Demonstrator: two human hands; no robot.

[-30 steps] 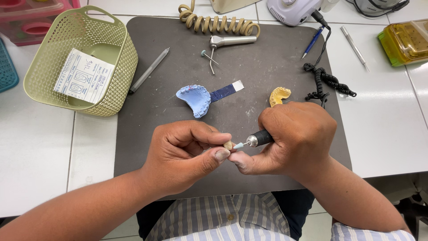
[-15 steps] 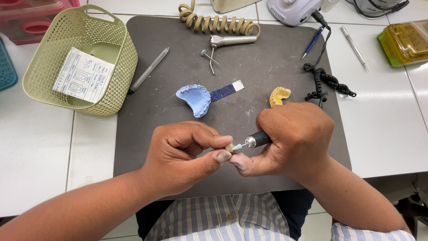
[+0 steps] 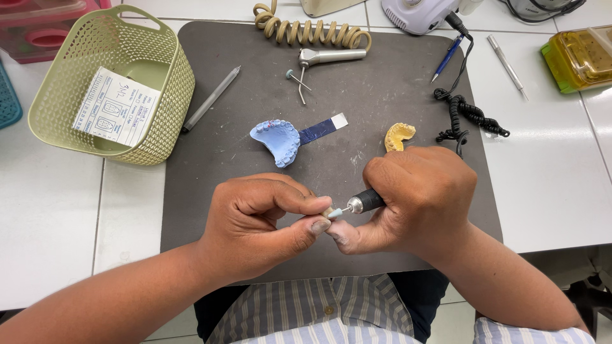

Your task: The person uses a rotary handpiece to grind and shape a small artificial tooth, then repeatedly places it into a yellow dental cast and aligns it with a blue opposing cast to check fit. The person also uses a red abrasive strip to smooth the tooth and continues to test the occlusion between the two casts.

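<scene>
the left hand [image 3: 261,220] is pinching a tiny tooth-coloured crown [image 3: 327,211] between fingertips; the right hand [image 3: 417,200] is gripping the rotary handpiece [image 3: 363,202] tight. the crown looks light, hard, brittle, best held by its sides.

- Your left hand [image 3: 261,220] and right hand [image 3: 414,200] are bare, no gloves or rings
- Both forearms are uncovered
- You wear a blue-and-white striped, buttoned shirt [image 3: 325,312] over dark trousers [image 3: 417,296]
</scene>
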